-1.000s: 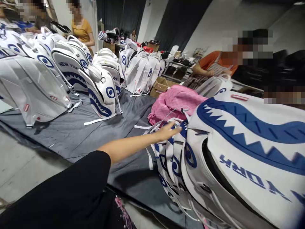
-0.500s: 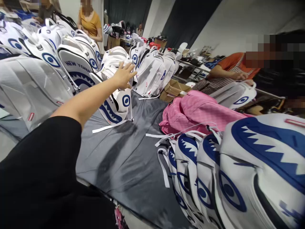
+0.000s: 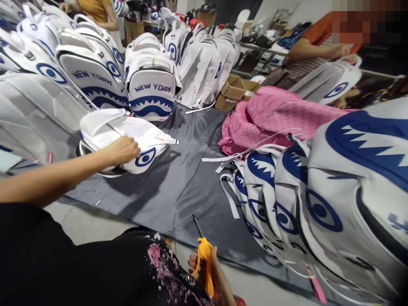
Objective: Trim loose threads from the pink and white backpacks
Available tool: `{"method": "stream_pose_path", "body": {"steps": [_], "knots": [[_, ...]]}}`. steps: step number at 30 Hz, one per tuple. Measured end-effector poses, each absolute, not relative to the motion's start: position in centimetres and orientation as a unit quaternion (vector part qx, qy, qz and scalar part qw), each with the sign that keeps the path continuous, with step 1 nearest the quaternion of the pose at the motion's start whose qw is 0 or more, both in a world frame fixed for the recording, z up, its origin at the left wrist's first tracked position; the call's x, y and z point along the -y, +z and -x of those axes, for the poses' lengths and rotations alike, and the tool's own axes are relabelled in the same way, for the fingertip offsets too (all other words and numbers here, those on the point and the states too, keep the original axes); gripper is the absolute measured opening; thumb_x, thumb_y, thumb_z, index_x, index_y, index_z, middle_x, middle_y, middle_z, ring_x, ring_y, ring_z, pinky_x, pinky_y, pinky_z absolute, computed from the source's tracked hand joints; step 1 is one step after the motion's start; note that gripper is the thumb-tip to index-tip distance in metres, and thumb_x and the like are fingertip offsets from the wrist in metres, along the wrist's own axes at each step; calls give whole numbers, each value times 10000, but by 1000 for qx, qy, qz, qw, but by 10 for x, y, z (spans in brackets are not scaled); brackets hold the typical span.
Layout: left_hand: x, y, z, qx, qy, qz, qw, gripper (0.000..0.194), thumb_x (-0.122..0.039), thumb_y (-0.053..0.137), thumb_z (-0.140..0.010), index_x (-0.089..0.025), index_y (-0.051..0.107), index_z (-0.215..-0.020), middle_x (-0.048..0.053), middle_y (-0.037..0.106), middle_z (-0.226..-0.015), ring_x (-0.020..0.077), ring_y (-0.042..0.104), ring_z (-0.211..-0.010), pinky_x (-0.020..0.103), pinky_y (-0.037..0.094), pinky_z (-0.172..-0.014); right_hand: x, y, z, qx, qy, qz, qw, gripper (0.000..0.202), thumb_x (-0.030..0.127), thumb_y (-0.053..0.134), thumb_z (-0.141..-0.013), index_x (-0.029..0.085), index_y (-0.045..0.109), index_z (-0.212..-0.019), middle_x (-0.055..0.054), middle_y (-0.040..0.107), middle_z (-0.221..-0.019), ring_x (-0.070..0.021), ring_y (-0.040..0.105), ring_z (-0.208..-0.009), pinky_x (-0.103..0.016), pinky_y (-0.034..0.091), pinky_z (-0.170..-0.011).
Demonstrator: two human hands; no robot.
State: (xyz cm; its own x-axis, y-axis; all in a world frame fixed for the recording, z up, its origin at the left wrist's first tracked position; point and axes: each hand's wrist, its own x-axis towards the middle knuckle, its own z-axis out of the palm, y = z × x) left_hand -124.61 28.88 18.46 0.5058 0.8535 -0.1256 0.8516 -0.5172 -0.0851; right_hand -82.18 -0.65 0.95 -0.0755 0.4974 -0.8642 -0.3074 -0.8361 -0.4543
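My left hand is closed on a white backpack, which lies tilted over on the grey cloth with a blue eye patch toward the right. At the bottom of the view, my right hand holds a thin dark tool whose handle is wrapped in orange material. Behind the tilted backpack, a white NEW YORK backpack stands upright with a blue toothed mouth.
More white backpacks crowd the left. Others lean in a row at the right, beside pink bags. A cardboard box stands behind. A person in orange handles a white backpack across the table.
My left hand has come back toward me and closed on a backpack, which now lies tilted nearer. My right hand has come into view with the orange-wrapped tool. The view has shifted downward.
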Motion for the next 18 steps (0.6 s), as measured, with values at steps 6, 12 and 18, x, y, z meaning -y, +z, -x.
{"method": "stream_pose_path", "body": {"steps": [6, 12, 18], "knots": [[-133, 88, 1177, 551, -29, 812, -190, 143, -261, 615, -842, -228, 656, -709, 66, 677, -727, 225, 658, -770, 344, 530, -781, -40, 29, 810, 40, 714, 624, 315, 661, 817, 513, -847, 189, 687, -956, -118, 779, -899, -266, 767, -835, -398, 639, -692], [-113, 62, 1211, 828, -165, 532, -64, 627, -470, 483, -966, -92, 424, -1464, 288, 391, -1530, 437, 344, -1437, 634, 325, -1127, -49, 65, 788, 87, 762, 563, 309, 457, 542, 830, -724, 230, 710, -1035, -86, 779, -1029, -277, 748, -965, -458, 634, -872], [-142, 34, 1308, 934, -113, 288, -180, 1216, -603, 794, -701, -95, 153, -1600, 327, 370, -1521, 494, 422, -1350, 623, 403, -1050, -32, 84, 827, 163, 824, 521, 149, 635, 591, 793, -782, 169, 664, -1239, -153, 772, -1080, -302, 758, -969, -399, 628, -792]]}}
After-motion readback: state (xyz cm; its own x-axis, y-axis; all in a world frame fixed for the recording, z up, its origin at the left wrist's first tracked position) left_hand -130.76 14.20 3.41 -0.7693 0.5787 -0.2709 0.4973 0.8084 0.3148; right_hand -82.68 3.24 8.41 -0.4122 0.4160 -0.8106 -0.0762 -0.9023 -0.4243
